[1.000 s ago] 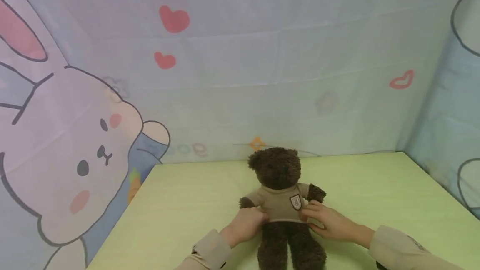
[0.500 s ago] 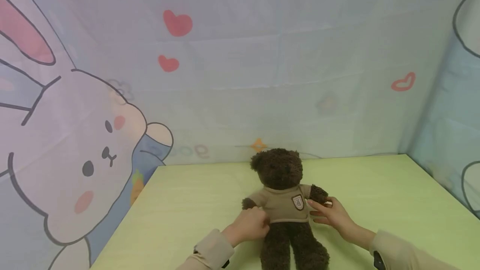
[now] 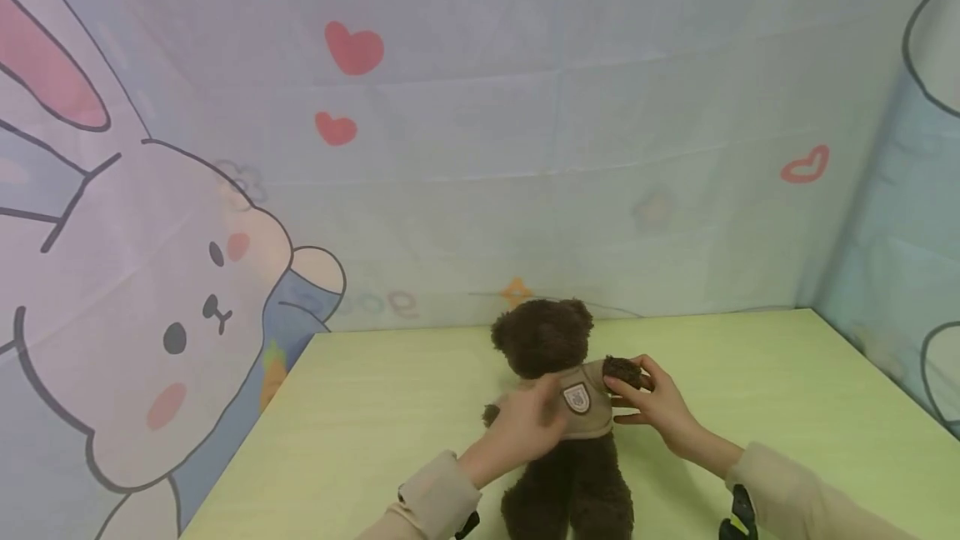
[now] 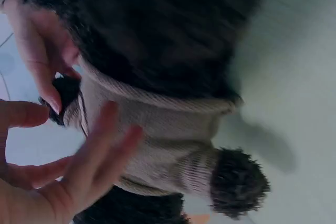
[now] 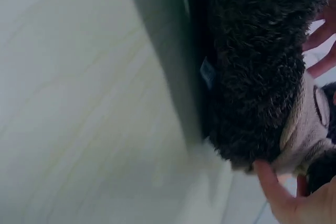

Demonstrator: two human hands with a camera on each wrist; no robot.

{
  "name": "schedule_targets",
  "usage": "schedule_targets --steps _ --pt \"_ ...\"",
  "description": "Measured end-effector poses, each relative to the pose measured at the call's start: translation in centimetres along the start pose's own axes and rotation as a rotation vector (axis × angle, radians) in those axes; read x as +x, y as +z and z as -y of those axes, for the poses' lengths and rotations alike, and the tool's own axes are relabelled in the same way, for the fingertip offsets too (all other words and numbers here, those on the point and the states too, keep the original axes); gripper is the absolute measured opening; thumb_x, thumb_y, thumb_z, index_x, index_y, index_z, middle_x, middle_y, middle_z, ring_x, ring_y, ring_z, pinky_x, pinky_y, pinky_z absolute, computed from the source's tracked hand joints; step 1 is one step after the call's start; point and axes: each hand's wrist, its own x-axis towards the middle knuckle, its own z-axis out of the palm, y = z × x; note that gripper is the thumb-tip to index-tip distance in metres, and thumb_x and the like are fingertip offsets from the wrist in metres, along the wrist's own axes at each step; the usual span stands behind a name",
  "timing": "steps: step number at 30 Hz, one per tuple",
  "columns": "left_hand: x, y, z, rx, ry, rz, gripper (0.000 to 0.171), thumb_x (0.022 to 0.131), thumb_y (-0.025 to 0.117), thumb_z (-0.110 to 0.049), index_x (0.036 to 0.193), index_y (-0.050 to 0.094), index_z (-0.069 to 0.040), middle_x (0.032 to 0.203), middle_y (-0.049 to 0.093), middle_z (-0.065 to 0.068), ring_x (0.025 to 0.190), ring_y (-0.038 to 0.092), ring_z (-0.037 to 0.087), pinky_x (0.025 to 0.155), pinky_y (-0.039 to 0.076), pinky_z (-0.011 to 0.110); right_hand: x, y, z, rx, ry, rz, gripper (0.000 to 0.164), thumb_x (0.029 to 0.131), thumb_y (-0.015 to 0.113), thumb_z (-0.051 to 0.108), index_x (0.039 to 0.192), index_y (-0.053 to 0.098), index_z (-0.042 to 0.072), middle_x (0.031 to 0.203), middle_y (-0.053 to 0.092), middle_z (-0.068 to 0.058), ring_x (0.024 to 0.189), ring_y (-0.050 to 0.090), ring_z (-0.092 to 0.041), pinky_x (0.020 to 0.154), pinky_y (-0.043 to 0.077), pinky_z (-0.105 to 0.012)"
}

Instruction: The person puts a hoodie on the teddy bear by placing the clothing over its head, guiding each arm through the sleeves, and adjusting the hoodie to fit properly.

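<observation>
A dark brown teddy bear (image 3: 566, 482) stands on the table in the head view, leaning slightly left. It wears a beige knitted shirt (image 4: 173, 129) with a shield-shaped badge (image 3: 577, 398). My left hand (image 3: 525, 423) is in front of the shirt and hides part of it. Its fingers are spread and loosely bent, with nothing between them. With thumb and fingers, my right hand (image 3: 667, 415) holds the bear's paw (image 3: 624, 372) on the right side. The opposite paw (image 4: 239, 182) sticks out freely in the left wrist view.
The table (image 3: 390, 390) has a light green top. Behind it hangs a pale cloth backdrop (image 3: 465, 215) printed with hearts and a large rabbit at the left. A small tag (image 5: 208, 73) shows on the bear in the right wrist view.
My left hand has left the shirt's lower edge and moved right and up across the front. My right hand has gone from the hem to the paw. The bear has turned and shifted slightly left.
</observation>
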Motion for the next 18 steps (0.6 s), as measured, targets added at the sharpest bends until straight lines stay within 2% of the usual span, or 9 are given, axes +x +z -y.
schedule_targets --steps 4,6,10,14,16,18 --pt "0.3 0.1 -0.4 -0.096 -0.049 0.036 0.061 0.082 0.061 -0.023 0.132 0.035 0.0 0.112 0.058 0.021 0.086 0.063 0.023 0.069 0.051 0.027 0.0 1.3 1.1 -0.2 -0.102 -0.118 0.033 0.085 0.06 0.025 0.108 0.043 0.007 0.115 0.051 -0.019 0.084 0.061 -0.022 0.067 0.052 -0.037" --pt "0.6 0.5 -0.2 -0.172 -0.09 0.042 0.07 0.083 0.061 -0.026 0.137 0.026 0.001 0.121 0.052 0.023 0.104 0.057 0.031 0.081 0.049 0.036 0.0 1.8 1.6 -0.309 -0.166 -0.171 0.032 0.084 0.062 0.028 0.105 0.046 0.01 0.111 0.054 -0.014 0.085 0.059 -0.021 0.067 0.05 -0.032" --pt "1.1 0.8 0.2 -0.321 -0.149 0.019 0.083 0.082 0.062 -0.034 0.142 0.014 -0.003 0.132 0.043 0.023 0.116 0.046 0.038 0.088 0.044 0.048 0.3 2.6 2.7 -0.444 -0.318 -0.229 0.029 0.081 0.065 0.028 0.103 0.051 0.016 0.101 0.057 -0.006 0.086 0.06 -0.022 0.067 0.049 -0.027" --pt "1.7 0.5 0.4 -0.618 -0.141 -0.011 0.087 0.081 0.063 -0.034 0.143 0.006 -0.012 0.141 0.032 0.018 0.126 0.036 0.036 0.096 0.037 0.05 0.7 3.5 4.4 -0.522 -0.537 -0.207 0.032 0.076 0.07 0.021 0.106 0.057 0.017 0.1 0.06 -0.003 0.081 0.061 -0.02 0.066 0.051 -0.031" --pt "1.9 0.2 0.4 -0.807 -0.192 0.004 0.082 0.082 0.063 -0.033 0.142 0.011 -0.018 0.143 0.028 0.015 0.126 0.036 0.036 0.091 0.042 0.05 0.9 3.7 5.1 -0.556 -0.651 -0.162 0.032 0.076 0.07 0.017 0.107 0.059 0.016 0.102 0.062 -0.002 0.082 0.061 -0.017 0.068 0.05 -0.031" --pt "2.1 0.0 0.4 -0.97 -0.28 0.011 0.072 0.083 0.062 -0.033 0.139 0.02 -0.018 0.14 0.031 0.016 0.123 0.038 0.037 0.086 0.044 0.053 1.0 3.8 5.7 -0.568 -0.747 -0.095 0.031 0.079 0.067 0.01 0.109 0.06 0.013 0.104 0.062 -0.004 0.083 0.061 -0.016 0.069 0.05 -0.029"
